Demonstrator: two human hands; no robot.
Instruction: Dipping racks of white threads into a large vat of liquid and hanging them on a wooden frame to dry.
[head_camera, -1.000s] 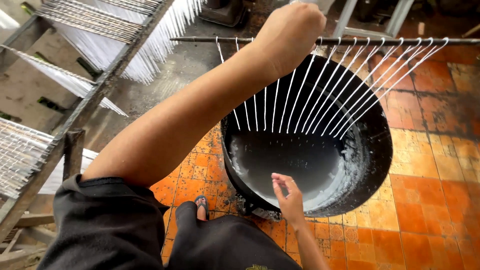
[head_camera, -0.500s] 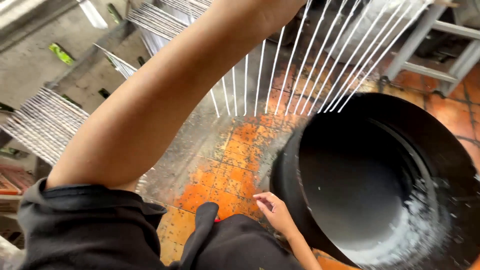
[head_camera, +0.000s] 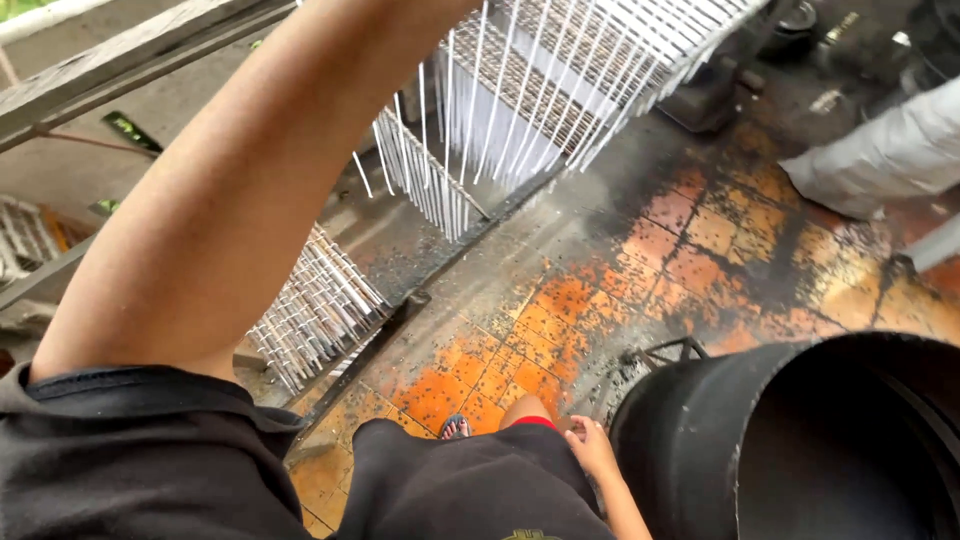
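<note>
The right hand (head_camera: 592, 447) hangs low beside the knee, fingers loosely curled and holding nothing, just beside the outer wall of the big black drum (head_camera: 690, 440), apart from it by a small gap. The left arm (head_camera: 230, 210) is raised straight up across the view and its hand runs off the top edge, so I cannot tell whether that hand is spread or gripping. Near where the arm leaves the picture, a row of thin white strands (head_camera: 440, 150) hangs down. Beyond them, more white strands lie draped over slanted wooden racks (head_camera: 320, 305) to the left and at the upper middle. Below, a sandalled foot (head_camera: 455, 427) stands on the wet orange-tiled floor (head_camera: 700, 260), which is spattered with dark specks. A pale sack (head_camera: 880, 155) lies at the right edge.
</note>
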